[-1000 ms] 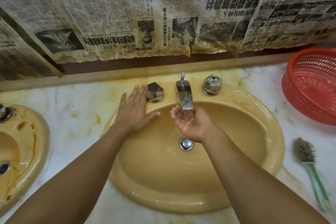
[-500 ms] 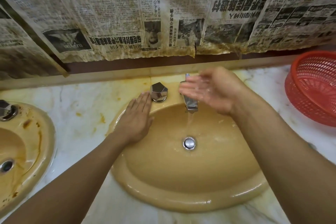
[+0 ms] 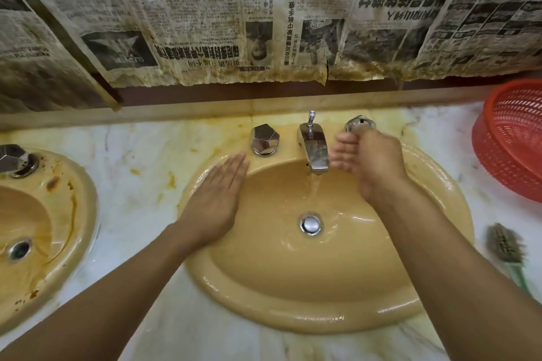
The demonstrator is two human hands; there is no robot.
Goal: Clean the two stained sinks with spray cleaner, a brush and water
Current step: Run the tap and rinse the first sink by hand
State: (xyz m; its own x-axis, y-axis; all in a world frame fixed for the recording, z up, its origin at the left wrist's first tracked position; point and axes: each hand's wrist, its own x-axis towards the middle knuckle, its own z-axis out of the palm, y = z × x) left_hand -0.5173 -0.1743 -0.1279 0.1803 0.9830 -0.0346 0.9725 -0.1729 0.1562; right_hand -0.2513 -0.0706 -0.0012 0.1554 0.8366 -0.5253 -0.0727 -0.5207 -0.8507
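Observation:
The yellow sink [image 3: 293,322] in front of me is wet, and water [image 3: 314,187] runs from its chrome spout [image 3: 313,149] toward the drain plug [image 3: 311,223]. My left hand [image 3: 217,199] lies flat and open on the sink's left rim, just below the left knob [image 3: 264,139]. My right hand [image 3: 369,161] is loosely cupped beside the spout, right under the right knob [image 3: 360,124], and holds nothing. A second yellow sink [image 3: 85,214] at the left edge carries brown stains. The green-handled brush [image 3: 504,246] lies on the counter at the right. No spray bottle is in view.
A red plastic basket [image 3: 513,138] stands on the marble counter [image 3: 140,173] at the back right. Stained newspaper [image 3: 205,23] covers the wall behind the sinks. Yellow stains mark the counter between the two sinks.
My right hand went from under the spout up to the right knob, then drew back beside the spout. Water now runs. My left hand slid down from the left knob onto the rim.

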